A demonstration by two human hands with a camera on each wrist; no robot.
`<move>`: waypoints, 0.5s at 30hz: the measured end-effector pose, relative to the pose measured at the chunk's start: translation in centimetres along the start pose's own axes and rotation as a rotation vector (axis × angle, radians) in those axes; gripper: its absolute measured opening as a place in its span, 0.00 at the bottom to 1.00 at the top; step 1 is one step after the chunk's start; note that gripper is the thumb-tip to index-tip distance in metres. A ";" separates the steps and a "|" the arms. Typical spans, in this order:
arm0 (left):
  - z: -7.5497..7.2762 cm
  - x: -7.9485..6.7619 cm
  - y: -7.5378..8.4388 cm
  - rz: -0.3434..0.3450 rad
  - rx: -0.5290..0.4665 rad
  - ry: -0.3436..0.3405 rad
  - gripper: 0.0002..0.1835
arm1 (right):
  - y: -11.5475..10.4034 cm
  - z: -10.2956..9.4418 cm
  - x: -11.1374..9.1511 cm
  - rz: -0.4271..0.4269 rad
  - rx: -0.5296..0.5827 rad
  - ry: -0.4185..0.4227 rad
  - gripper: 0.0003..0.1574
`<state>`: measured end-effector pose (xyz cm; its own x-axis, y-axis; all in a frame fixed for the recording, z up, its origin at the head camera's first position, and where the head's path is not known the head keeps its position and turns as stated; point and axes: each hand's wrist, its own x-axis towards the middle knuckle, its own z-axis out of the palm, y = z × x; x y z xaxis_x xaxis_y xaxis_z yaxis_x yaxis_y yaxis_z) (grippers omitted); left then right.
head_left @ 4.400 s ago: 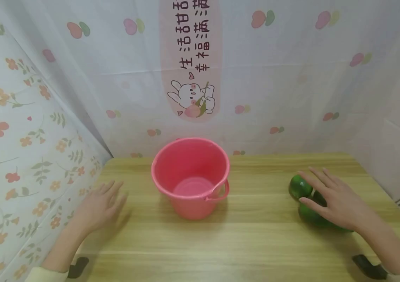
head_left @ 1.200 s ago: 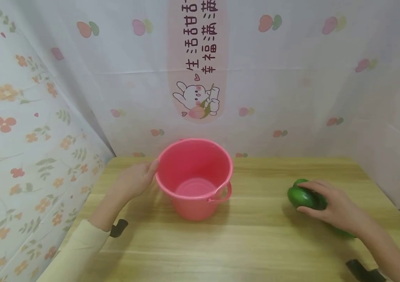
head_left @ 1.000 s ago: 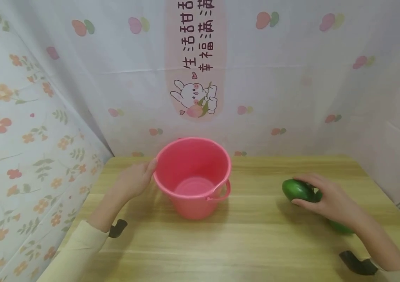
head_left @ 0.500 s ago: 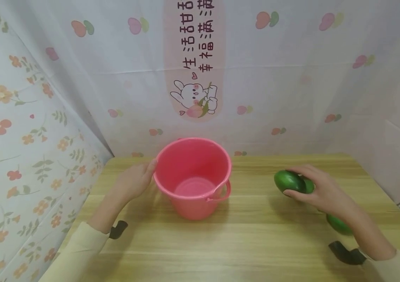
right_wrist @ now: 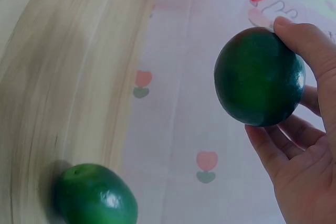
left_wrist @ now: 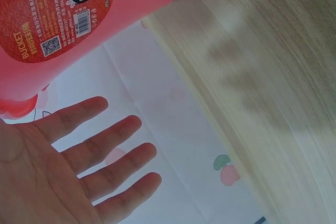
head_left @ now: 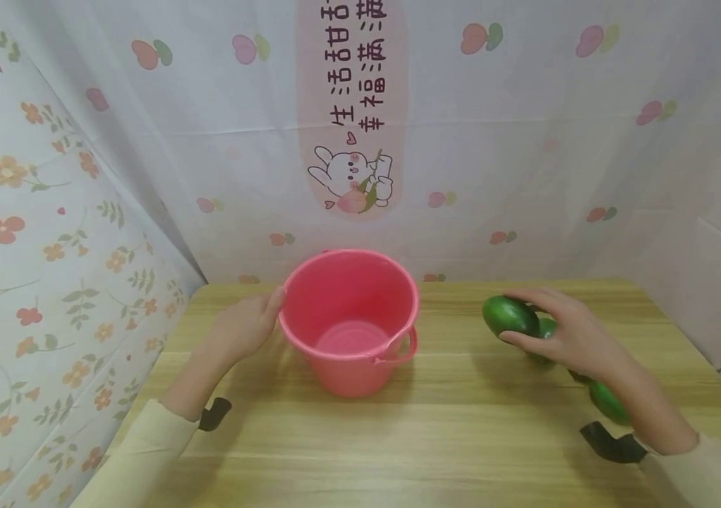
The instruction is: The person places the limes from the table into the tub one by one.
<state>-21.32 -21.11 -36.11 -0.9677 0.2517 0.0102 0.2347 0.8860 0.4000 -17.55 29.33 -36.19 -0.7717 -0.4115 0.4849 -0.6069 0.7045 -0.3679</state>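
A pink bucket [head_left: 349, 370] stands upright near the back of the table, its inside empty. My left hand [head_left: 243, 328] is at its left side, thumb against the rim. In the left wrist view the four fingers [left_wrist: 113, 148] of that hand are straight and spread below the bucket's labelled wall [left_wrist: 58, 14]. My right hand [head_left: 579, 335] holds a glossy, dark green oval fruit [head_left: 508, 315] between thumb and fingers, raised to the right of the bucket. A similar green fruit [head_left: 547, 330] shows partly behind the fingers, and another [head_left: 609, 403] lies beneath the right forearm.
The bucket's pink handle [head_left: 405, 353] hangs down on its right side. The wooden table [head_left: 398, 451] ends at the back against a printed curtain [head_left: 525, 162], with a floral curtain [head_left: 49, 303] at the left. Dark straps [head_left: 611, 444] are on both wrists.
Earlier my left hand moved from the table's left to the bucket rim. My right hand took hold of one fruit, lifted it and carried it left towards the bucket. The bucket has hardly moved.
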 end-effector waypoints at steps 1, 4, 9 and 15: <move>0.0 0.0 0.0 -0.001 0.002 0.004 0.46 | -0.1 0.0 0.1 -0.002 0.001 -0.001 0.42; 0.0 -0.1 0.0 -0.002 0.005 0.013 0.46 | -0.5 0.1 0.5 -0.009 0.014 -0.002 0.42; 0.0 -0.2 0.0 -0.006 0.001 0.020 0.46 | -0.9 0.1 1.2 -0.035 0.033 0.014 0.43; 0.1 -0.2 0.0 0.004 0.006 0.024 0.45 | -1.3 0.1 2.2 -0.079 0.065 0.022 0.43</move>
<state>-21.15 -21.10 -36.25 -0.9687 0.2457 0.0342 0.2390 0.8873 0.3944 -18.44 27.49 -34.71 -0.7169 -0.4512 0.5315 -0.6773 0.6313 -0.3778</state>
